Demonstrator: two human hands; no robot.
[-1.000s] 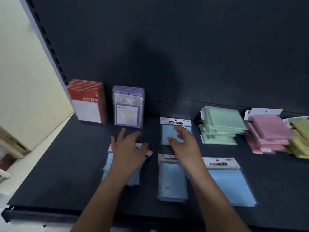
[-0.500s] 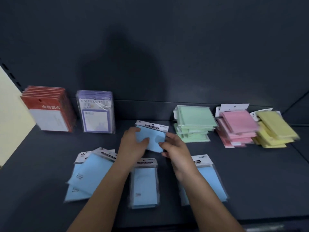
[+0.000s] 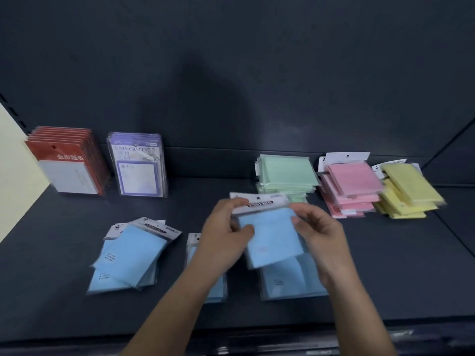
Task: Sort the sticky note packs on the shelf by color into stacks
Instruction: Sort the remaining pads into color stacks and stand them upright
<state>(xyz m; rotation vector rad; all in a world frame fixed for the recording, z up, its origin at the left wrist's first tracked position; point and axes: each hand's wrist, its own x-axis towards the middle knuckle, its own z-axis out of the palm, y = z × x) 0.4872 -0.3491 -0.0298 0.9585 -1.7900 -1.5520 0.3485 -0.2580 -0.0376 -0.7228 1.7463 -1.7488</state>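
Note:
A blue sticky note pack point(image 3: 270, 235) hangs above the dark shelf point(image 3: 385, 265), held by both hands. My left hand point(image 3: 226, 232) pinches its left edge, and my right hand point(image 3: 318, 232) grips its right edge. Directly beneath it lies another blue pack point(image 3: 288, 281). A third blue pack point(image 3: 192, 242) is mostly hidden under my left forearm. Two overlapping blue packs point(image 3: 128, 255) lie at the front left. Toward the back right stand a green stack point(image 3: 288, 173), a pink stack point(image 3: 352, 186) and a yellow stack point(image 3: 408, 191).
Upright red packs point(image 3: 69, 163) and purple packs point(image 3: 138, 165) lean against the shelf's back wall at the left. The shelf's front edge point(image 3: 257, 330) runs along the bottom. A pale wall shows at the far left.
Both hands took hold of the rear blue pack, lifted it off the shelf and brought it forward and rightward over the front right blue pack. The view shifted right.

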